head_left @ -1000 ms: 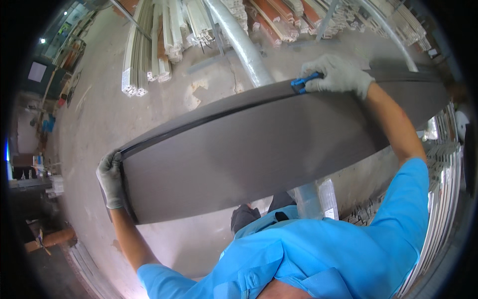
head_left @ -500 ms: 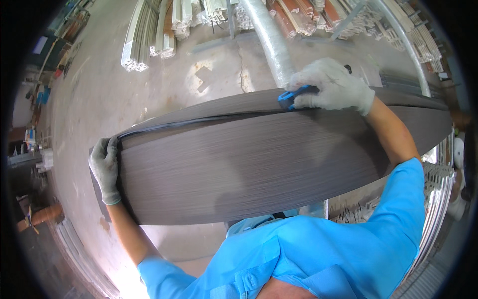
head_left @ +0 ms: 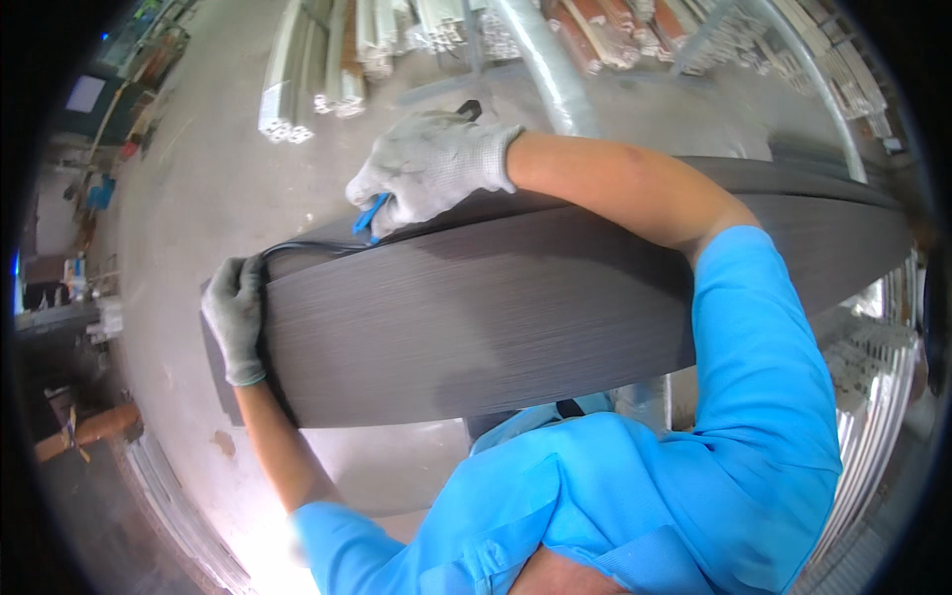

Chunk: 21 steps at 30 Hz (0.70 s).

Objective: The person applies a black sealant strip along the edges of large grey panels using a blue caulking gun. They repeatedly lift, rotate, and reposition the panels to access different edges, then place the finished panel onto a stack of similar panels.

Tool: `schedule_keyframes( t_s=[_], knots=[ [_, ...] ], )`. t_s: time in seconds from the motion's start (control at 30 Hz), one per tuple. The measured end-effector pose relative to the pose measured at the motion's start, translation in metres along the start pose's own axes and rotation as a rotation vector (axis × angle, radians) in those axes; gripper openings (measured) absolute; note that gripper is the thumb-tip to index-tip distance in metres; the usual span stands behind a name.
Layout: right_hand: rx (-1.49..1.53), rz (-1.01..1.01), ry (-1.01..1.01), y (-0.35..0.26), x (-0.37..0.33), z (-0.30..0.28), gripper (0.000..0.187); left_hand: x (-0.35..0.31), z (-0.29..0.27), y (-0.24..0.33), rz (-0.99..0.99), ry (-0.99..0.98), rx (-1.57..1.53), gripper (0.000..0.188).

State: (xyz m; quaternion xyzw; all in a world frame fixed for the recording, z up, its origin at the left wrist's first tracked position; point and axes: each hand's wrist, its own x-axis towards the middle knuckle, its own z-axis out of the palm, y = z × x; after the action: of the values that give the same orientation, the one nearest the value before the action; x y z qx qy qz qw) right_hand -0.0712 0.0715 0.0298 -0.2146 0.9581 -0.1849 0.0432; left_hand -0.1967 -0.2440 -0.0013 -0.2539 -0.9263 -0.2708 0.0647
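Observation:
A long dark grey panel (head_left: 476,307) with a fine lengthwise grain stretches across in front of me. A black strip (head_left: 312,245), like a rubber seal, runs along its far edge. My gloved left hand (head_left: 235,315) is closed over the panel's left end, fingertips at the strip's end. Above the strip, left of the middle, my gloved right hand (head_left: 428,169) is wrapped round a blue and black hand tool (head_left: 371,214). The tool's blue end points down at the strip; a black end sticks out behind the hand. Its exact kind is mostly hidden by my fingers.
Bundles of long white and brown profiles (head_left: 290,74) lie at the back. A plastic-wrapped pole (head_left: 543,64) slants toward the panel's far side. More long white profiles (head_left: 878,416) are stacked at the right. Cluttered shelving (head_left: 84,213) lines the left.
My right hand has slid left along the panel's far edge with the tool, from right of the middle to nearer my left hand. The left hand keeps its hold on the panel's end.

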Motion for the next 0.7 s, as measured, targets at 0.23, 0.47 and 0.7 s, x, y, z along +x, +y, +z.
schedule_keyframes(
  t_s=[0.23, 0.47, 0.7],
  knots=[
    [0.143, 0.132, 0.06, -0.005, -0.012, 0.01, 0.032, 0.006, -0.045, -0.031, -0.146, -0.34, -0.543, 0.036],
    [-0.004, 0.307, 0.077, -0.032, -0.017, -0.001, 0.032, -0.019, -0.19, -0.153, -0.452, -0.898, -0.542, 0.039],
    [0.107, 0.521, 0.019, -0.055, -0.01, -0.012, 0.031, 0.031, -0.186, -0.187, -0.06, -0.439, -0.557, 0.013]
  ],
)
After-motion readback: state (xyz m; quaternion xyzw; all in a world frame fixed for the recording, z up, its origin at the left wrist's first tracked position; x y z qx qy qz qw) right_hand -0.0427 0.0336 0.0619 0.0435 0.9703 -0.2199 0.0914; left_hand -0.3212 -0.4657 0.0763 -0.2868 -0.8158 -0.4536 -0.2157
